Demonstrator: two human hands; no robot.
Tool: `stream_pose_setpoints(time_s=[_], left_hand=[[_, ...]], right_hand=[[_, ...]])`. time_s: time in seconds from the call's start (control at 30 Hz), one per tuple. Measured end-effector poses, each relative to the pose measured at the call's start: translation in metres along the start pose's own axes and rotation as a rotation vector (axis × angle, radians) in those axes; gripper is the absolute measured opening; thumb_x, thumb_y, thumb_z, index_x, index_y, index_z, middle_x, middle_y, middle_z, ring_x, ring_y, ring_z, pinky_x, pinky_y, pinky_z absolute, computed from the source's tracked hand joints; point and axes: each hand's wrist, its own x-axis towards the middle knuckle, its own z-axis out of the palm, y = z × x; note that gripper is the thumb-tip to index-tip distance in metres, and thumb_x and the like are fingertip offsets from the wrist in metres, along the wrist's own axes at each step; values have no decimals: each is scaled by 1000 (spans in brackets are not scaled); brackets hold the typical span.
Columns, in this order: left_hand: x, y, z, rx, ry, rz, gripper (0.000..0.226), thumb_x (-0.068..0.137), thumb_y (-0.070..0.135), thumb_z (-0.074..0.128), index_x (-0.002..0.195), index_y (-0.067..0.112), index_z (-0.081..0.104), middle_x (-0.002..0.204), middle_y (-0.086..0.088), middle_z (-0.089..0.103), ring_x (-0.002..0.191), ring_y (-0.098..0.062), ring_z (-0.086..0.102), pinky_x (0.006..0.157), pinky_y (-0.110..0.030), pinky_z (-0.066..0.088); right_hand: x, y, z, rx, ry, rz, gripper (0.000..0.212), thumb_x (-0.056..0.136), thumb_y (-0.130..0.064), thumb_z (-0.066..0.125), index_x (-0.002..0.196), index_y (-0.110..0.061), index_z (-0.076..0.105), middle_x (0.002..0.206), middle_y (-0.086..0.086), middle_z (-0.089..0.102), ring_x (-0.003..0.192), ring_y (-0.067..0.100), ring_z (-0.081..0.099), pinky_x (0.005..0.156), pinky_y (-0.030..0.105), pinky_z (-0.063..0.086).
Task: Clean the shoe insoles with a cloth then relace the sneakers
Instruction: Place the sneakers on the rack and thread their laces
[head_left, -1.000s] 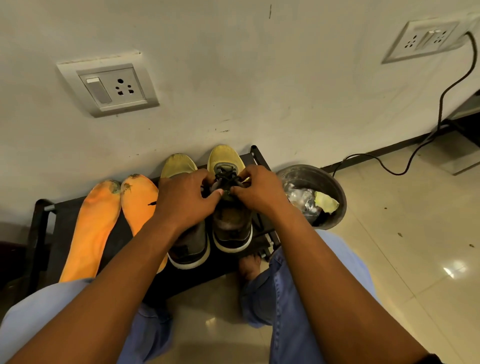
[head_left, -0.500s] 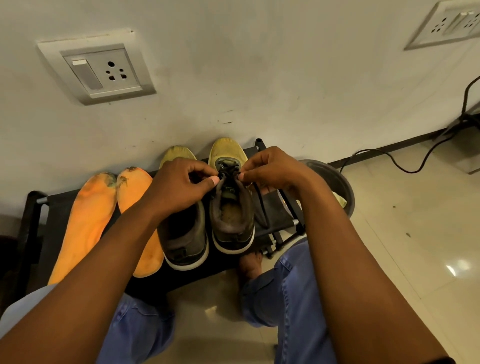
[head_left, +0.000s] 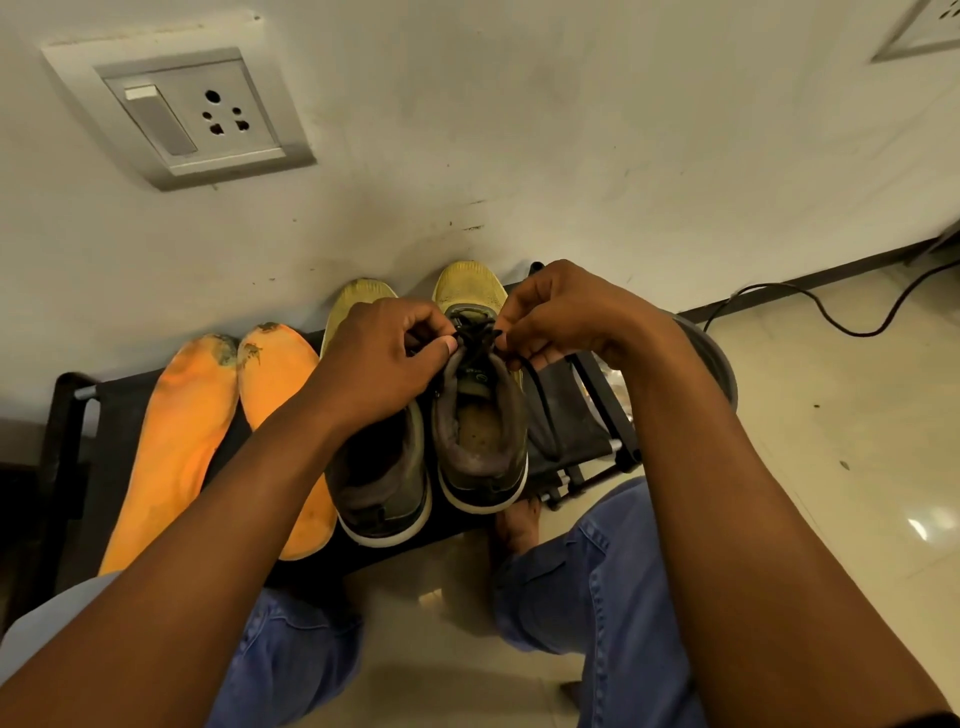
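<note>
Two yellow-toed sneakers stand side by side on a low black rack (head_left: 72, 415), toes to the wall. Over the right sneaker (head_left: 480, 415) both my hands work a black lace (head_left: 540, 395). My left hand (head_left: 384, 358) pinches the lace at the left eyelets, fingers curled. My right hand (head_left: 566, 312) pinches the other end at the right eyelets, and a loose length hangs down the shoe's right side. The left sneaker (head_left: 384, 483) is partly hidden under my left wrist. Two orange insoles (head_left: 176, 441) lie flat on the rack to the left. No cloth is in view.
A grey bin (head_left: 719, 364) stands right of the rack, mostly behind my right forearm. A black cable (head_left: 831, 312) runs over the tiled floor at right. A wall socket (head_left: 192, 117) is at upper left. My knees in blue jeans and a bare foot are below the rack.
My hands have risen slightly toward the toe end of the right sneaker and drawn a little apart. A loose length of lace now hangs on the shoe's right side. The camera tilted down-left.
</note>
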Motion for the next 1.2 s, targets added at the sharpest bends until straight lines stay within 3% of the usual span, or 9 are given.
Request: stream_pose_setpoints(time_s=[0.23,0.37,0.57,0.7,0.8,0.9,1.0,1.2], left_hand=[[-3,-1,1,41,-8,107,6,97,23,62,99,19,66,85,4,71,80,-11,68,70,-44,56],[-4,2,0,62,-2,138,3,100,22,58,99,20,60,77,2,67,70,-15,63,60,-41,47],[-4,5,2,82,13,121,4,104,22,51,104,19,53,57,10,51,55,-7,50,50,-28,30],[-3,5,-1,56,-20,122,3,104,24,52,102,21,53,62,7,58,56,-9,52,52,-32,33],[-2,1,-4,19,-49,96,3,100,26,58,101,24,59,80,5,69,73,-12,65,61,-36,50],[-1,-2,-3,22,-60,63,8,97,26,65,103,23,68,88,10,71,82,-3,67,70,-28,55],[0,-4,-2,33,-51,58,7,95,24,66,98,23,73,85,12,72,80,0,67,67,-22,51],[-2,-3,-1,53,-10,82,5,98,18,61,102,19,63,85,1,70,78,-14,66,65,-39,52]], right_hand=[[-1,-3,0,29,2,4,16,88,10,67,105,9,68,89,21,74,85,34,76,75,43,63],[0,-6,2,22,-1,9,16,89,11,61,103,7,66,93,26,74,85,37,75,80,49,62],[0,-8,3,3,-20,-9,17,91,10,56,101,-2,64,93,26,74,84,38,75,82,53,61],[0,-11,4,-30,-30,-42,16,95,5,55,95,-11,59,96,29,72,85,40,74,81,52,61],[-1,-14,7,-52,-37,-67,13,100,-2,53,96,-15,56,98,29,71,85,41,74,81,51,61],[-1,-14,6,-77,-41,-78,13,101,-6,54,96,-18,56,97,25,72,84,37,75,80,50,62],[-1,-13,4,-83,-33,-86,7,99,-6,58,100,-13,61,96,23,73,83,34,76,80,49,62],[1,-6,3,-104,-28,-82,16,91,0,69,106,-1,69,96,22,74,86,31,76,82,45,62]])
